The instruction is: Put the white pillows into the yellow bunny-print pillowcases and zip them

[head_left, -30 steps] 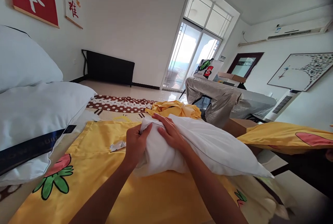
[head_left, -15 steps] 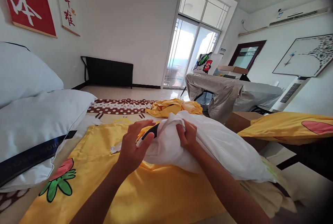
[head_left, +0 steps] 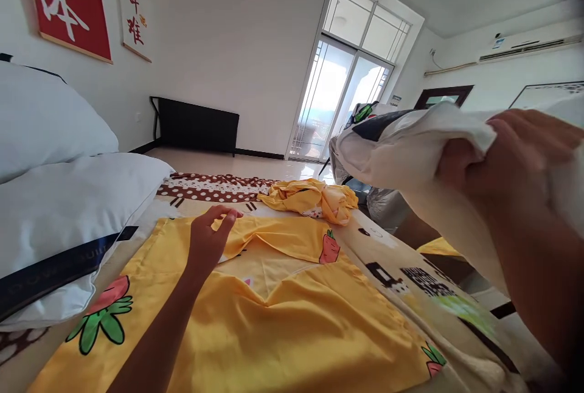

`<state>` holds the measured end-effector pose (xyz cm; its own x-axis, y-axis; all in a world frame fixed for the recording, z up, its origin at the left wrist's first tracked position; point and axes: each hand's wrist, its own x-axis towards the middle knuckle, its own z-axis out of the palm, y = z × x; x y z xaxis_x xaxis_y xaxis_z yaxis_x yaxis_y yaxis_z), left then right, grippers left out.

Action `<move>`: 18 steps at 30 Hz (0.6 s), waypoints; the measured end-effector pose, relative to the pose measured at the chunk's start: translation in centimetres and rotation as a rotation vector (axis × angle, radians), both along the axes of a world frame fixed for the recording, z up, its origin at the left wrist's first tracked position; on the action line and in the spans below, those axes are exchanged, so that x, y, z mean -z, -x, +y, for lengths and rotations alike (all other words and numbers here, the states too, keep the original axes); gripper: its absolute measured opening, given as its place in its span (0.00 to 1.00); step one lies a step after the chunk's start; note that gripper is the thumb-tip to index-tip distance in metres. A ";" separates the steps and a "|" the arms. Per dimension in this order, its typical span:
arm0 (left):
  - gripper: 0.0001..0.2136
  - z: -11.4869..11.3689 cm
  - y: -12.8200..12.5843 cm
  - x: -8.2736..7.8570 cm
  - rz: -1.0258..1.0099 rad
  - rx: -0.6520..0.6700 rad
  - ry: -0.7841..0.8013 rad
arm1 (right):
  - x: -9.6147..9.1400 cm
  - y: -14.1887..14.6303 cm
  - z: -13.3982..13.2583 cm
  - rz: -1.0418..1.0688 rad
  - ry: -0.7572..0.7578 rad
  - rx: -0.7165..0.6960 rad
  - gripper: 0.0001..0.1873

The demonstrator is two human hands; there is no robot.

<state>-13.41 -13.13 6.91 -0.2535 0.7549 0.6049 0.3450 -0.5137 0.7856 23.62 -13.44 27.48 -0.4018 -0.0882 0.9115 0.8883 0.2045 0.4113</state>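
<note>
A yellow pillowcase [head_left: 283,314] with carrot and strawberry prints lies flat on the bed in front of me, its open end toward the far side. My left hand [head_left: 210,239] rests on that far edge with fingers loosely curled and apart, holding nothing. My right hand [head_left: 506,162] is raised close to the camera at the right, closed on a white pillow [head_left: 401,156] that it holds up in the air above the bed's right side.
Two white pillows [head_left: 59,198] are stacked at the left. A crumpled yellow cloth [head_left: 314,195] lies at the bed's far end beside a brown dotted sheet [head_left: 210,186]. Beyond stand a grey covered table [head_left: 383,198], a glass balcony door [head_left: 337,101] and a black radiator [head_left: 196,125].
My right hand has lifted the white pillow off the yellow pillowcase, up and to the right. My left hand let go of the pillow and now rests on the pillowcase.
</note>
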 end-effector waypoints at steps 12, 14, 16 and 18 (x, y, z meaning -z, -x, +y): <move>0.17 1.7 -4.0 6.7 1.053 0.498 0.624 | 8.5 6.0 5.3 -0.282 0.217 0.002 0.21; 0.19 1.0 -5.9 7.6 1.154 0.588 0.654 | 9.6 5.2 6.1 -0.218 0.236 0.001 0.21; 0.19 0.4 -7.2 7.7 1.211 0.643 0.647 | 11.0 4.9 6.8 -0.203 0.240 0.001 0.20; 0.20 -0.1 -7.6 7.3 1.231 0.669 0.634 | 12.8 5.3 7.3 -0.256 0.256 -0.021 0.20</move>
<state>-5.82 -13.22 -0.37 0.6261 0.7293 -0.2759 0.7734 -0.5359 0.3385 18.30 -6.13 14.68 -0.6205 0.1196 0.7750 0.7575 0.3469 0.5530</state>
